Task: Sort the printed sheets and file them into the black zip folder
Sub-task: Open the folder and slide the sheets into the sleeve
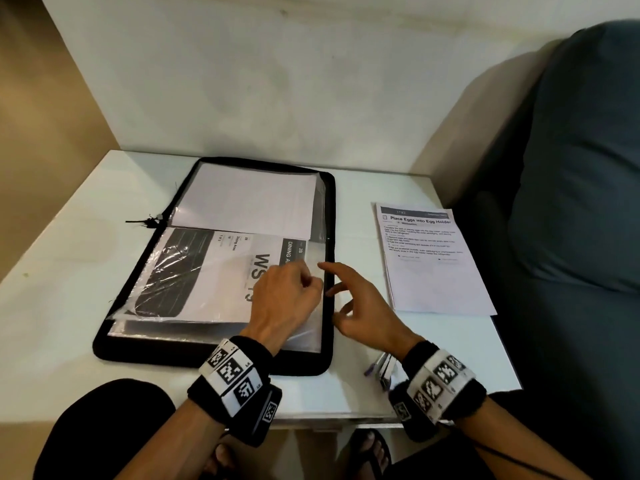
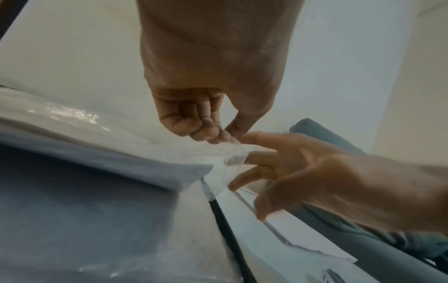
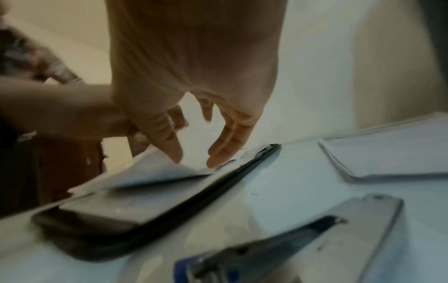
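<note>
On the white bench, the black zip folder lies open flat, its clear plastic sleeves holding printed sheets. To its right, apart from it, sits a stack of printed sheets headed "Place Eggs into Egg Holder". The left hand pinches the edge of a clear sleeve near the folder's right border. The right hand hovers beside it, fingers spread and holding nothing. A stapler lies under the right wrist.

Folder on table – sheets to its right.
</note>
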